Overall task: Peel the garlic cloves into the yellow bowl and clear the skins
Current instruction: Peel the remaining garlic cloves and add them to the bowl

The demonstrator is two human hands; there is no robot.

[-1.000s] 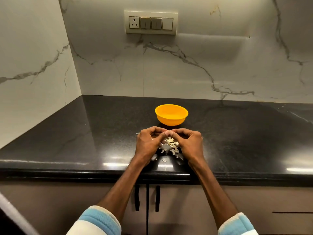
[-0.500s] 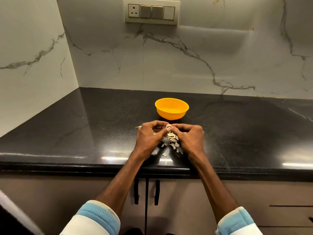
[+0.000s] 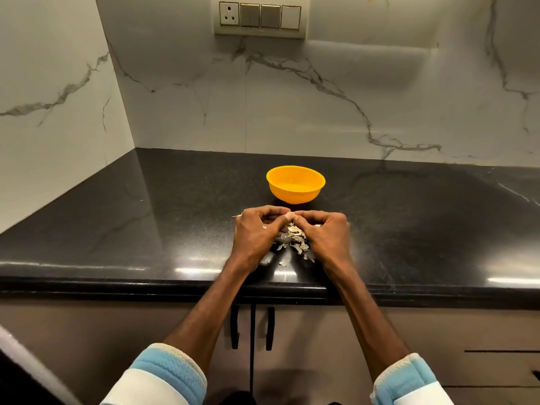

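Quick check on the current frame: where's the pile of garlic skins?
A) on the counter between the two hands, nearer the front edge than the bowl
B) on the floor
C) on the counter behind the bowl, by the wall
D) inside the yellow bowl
A: the garlic skins lie on the black counter between the left hand and right hand, in front of the yellow bowl.

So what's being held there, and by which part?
A small pale garlic clove, pinched between the fingertips of the left hand and right hand, each gripping one side; which end is which cannot be told.
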